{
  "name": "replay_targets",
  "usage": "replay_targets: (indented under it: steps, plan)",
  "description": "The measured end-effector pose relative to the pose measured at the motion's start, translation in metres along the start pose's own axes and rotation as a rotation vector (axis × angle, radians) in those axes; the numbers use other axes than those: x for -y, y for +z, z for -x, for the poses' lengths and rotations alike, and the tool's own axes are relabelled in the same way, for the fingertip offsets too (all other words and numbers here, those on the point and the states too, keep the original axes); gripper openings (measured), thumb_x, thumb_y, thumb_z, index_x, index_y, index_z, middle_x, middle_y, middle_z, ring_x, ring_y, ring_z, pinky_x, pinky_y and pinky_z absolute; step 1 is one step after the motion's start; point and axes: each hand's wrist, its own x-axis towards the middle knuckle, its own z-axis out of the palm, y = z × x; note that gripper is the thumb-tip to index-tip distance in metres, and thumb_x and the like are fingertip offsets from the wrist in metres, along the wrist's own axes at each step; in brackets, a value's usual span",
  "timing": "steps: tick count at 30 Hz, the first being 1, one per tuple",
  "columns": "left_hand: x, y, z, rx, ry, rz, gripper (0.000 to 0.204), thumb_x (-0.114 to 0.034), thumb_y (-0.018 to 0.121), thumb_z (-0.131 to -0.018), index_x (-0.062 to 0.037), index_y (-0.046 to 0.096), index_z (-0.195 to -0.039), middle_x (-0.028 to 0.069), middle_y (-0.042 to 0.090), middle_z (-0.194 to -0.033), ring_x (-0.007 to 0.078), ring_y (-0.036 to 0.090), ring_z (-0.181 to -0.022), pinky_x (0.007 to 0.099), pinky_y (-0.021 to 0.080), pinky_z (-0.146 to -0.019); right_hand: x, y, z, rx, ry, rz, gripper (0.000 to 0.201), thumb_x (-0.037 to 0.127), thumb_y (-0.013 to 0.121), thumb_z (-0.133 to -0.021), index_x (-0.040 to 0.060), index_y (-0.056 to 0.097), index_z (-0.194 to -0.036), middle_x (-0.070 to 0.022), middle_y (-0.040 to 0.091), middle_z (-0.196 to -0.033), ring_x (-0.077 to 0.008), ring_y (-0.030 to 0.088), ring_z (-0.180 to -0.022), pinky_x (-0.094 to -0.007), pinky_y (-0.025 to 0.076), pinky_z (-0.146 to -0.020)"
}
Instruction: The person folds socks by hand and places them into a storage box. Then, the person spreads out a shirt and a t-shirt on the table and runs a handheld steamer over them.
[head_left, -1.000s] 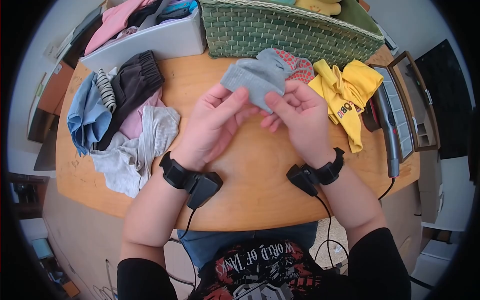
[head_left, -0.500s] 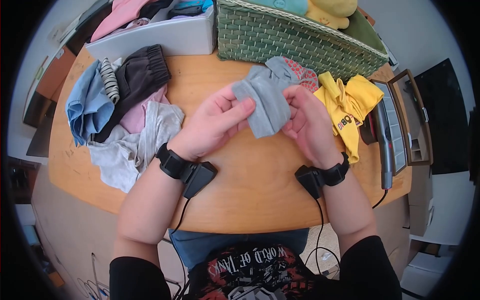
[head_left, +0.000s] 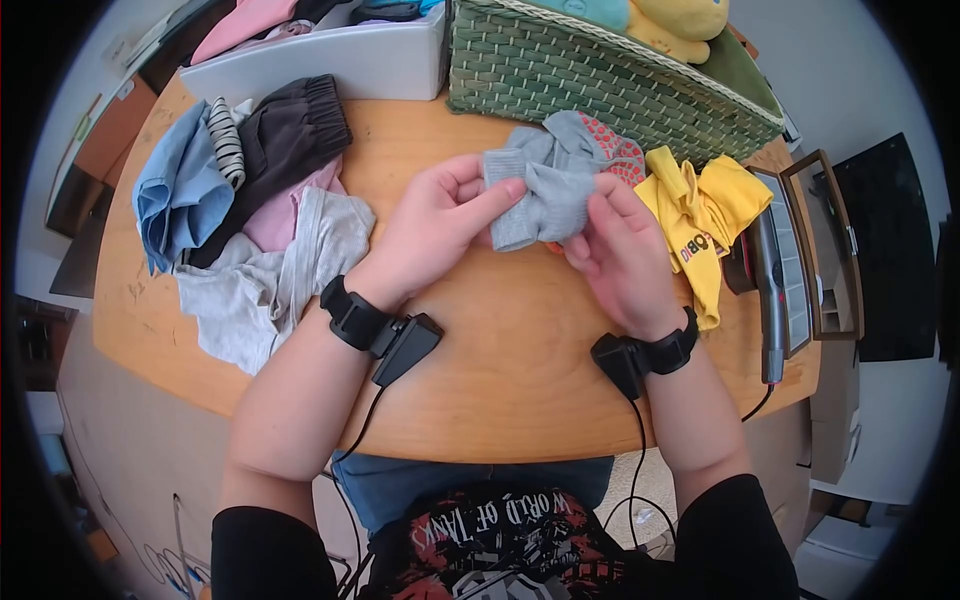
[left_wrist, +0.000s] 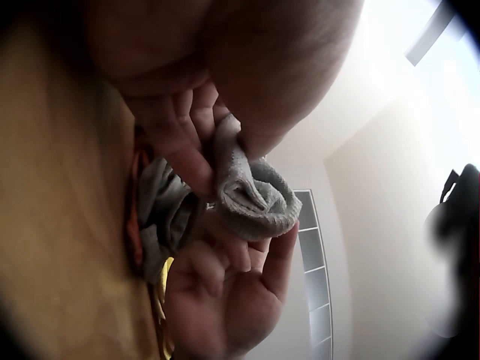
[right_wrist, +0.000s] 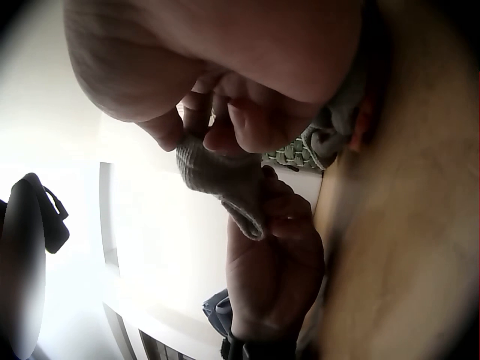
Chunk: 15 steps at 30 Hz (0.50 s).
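Observation:
A grey ribbed sock [head_left: 552, 200], bunched and partly folded, is held up over the wooden table between both hands. My left hand [head_left: 432, 225] pinches its left end, thumb on top. At the opposite end, my right hand [head_left: 632, 262] pinches the fabric between thumb and fingers. The left wrist view shows the sock's cuff [left_wrist: 259, 202] rolled into a loop with an opening facing the camera. Just behind lies more grey sock fabric with red dots [head_left: 622, 150], overlapped by the held sock in the head view.
To the right lie a yellow garment [head_left: 700, 225], a grey hair-styling tool [head_left: 771, 310] and an open compartment box [head_left: 825, 255]. A clothes pile [head_left: 265, 215] sits at the left. Behind stand a white bin [head_left: 340, 75] of clothes and a green woven basket [head_left: 600, 80] with plush toys.
The sock was spread flat with its cuff toward the back left; its cuff has been turned over and the fabric is now bunched shorter between the hands. The head view has shifted slightly.

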Motion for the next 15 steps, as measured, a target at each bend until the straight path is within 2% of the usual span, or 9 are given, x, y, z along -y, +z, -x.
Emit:
replay_targets:
  steps: [1,2,3,5,6,8,12,13,15]
  plan:
    - [0.002,-0.001,-0.001,0.008,0.034,0.000,0.035,-0.020,0.063,-0.103,-0.0010,0.061,-0.132,0.0011,0.071,-0.113,0.0042,0.064,-0.093,0.0204,0.050,-0.077,0.002,0.003,0.001,0.002,0.003,0.002,0.019,0.013,0.057,-0.104,0.0046,0.064,-0.120,0.0025,0.065,-0.093,-0.0018,0.048,-0.062,-0.0165,0.033,-0.053]
    - [0.002,0.001,-0.001,0.015,0.068,0.002,0.037,-0.023,0.064,-0.102,-0.0019,0.061,-0.132,-0.0010,0.072,-0.108,0.0021,0.062,-0.086,0.0182,0.048,-0.070,0.006,0.006,0.002,0.026,0.020,-0.016,0.026,0.013,0.056,-0.105,0.0034,0.061,-0.128,0.0020,0.066,-0.096,-0.0024,0.048,-0.061,-0.0165,0.034,-0.052]
    - [0.000,0.003,0.001,0.011,0.070,0.006,0.037,-0.023,0.064,-0.102,-0.0019,0.061,-0.132,-0.0010,0.072,-0.108,0.0021,0.062,-0.086,0.0182,0.048,-0.070,0.009,0.009,0.002,0.048,0.038,-0.033,0.034,0.014,0.055,-0.105,0.0021,0.059,-0.137,0.0014,0.067,-0.098,-0.0030,0.049,-0.059,-0.0166,0.035,-0.051]
    - [-0.004,0.008,0.003,0.054,0.091,0.116,0.036,-0.018,0.063,-0.102,0.0004,0.060,-0.133,0.0025,0.072,-0.114,0.0051,0.065,-0.097,0.0213,0.052,-0.082,0.013,0.009,0.003,0.038,0.071,-0.001,0.037,0.010,0.055,-0.103,0.0015,0.057,-0.139,0.0006,0.068,-0.096,-0.0035,0.049,-0.056,-0.0173,0.036,-0.048]
    - [-0.003,0.008,0.003,0.053,0.091,0.120,0.036,-0.018,0.063,-0.102,0.0004,0.060,-0.133,0.0025,0.072,-0.114,0.0051,0.065,-0.097,0.0213,0.052,-0.082,0.014,0.008,0.003,0.027,0.098,0.026,0.041,0.005,0.056,-0.102,0.0008,0.055,-0.142,-0.0002,0.069,-0.095,-0.0041,0.049,-0.052,-0.0179,0.038,-0.046]
    - [0.001,0.007,0.003,0.162,0.101,0.096,0.036,-0.014,0.061,-0.103,0.0014,0.058,-0.136,0.0058,0.070,-0.122,0.0082,0.064,-0.108,0.0250,0.051,-0.095,0.008,-0.004,0.001,0.003,0.060,0.101,0.040,0.001,0.057,-0.099,-0.0001,0.057,-0.139,-0.0011,0.070,-0.091,-0.0046,0.049,-0.049,-0.0185,0.038,-0.043]
    - [0.002,0.008,0.003,0.194,0.099,0.101,0.038,-0.012,0.062,-0.103,0.0017,0.057,-0.138,0.0058,0.069,-0.123,0.0083,0.064,-0.110,0.0258,0.050,-0.097,-0.001,-0.002,0.001,-0.118,-0.029,0.224,0.040,-0.007,0.062,-0.093,-0.0028,0.062,-0.133,-0.0011,0.068,-0.075,-0.0050,0.052,-0.045,-0.0183,0.038,-0.040]
    - [0.002,0.007,0.003,0.194,0.104,0.092,0.038,-0.012,0.061,-0.103,0.0017,0.056,-0.138,0.0059,0.069,-0.125,0.0084,0.064,-0.110,0.0262,0.050,-0.097,-0.001,-0.003,0.002,-0.118,-0.028,0.223,0.040,-0.007,0.062,-0.093,-0.0028,0.062,-0.133,-0.0011,0.068,-0.075,-0.0050,0.052,-0.045,-0.0183,0.038,-0.040]
    - [0.003,0.006,0.002,0.194,0.107,0.084,0.038,-0.013,0.061,-0.103,0.0017,0.056,-0.138,0.0060,0.068,-0.126,0.0085,0.063,-0.110,0.0265,0.050,-0.097,0.001,-0.005,0.003,-0.060,-0.044,0.269,0.049,-0.009,0.065,-0.090,-0.0043,0.057,-0.138,-0.0056,0.073,-0.094,-0.0084,0.066,-0.061,-0.0184,0.050,-0.050]
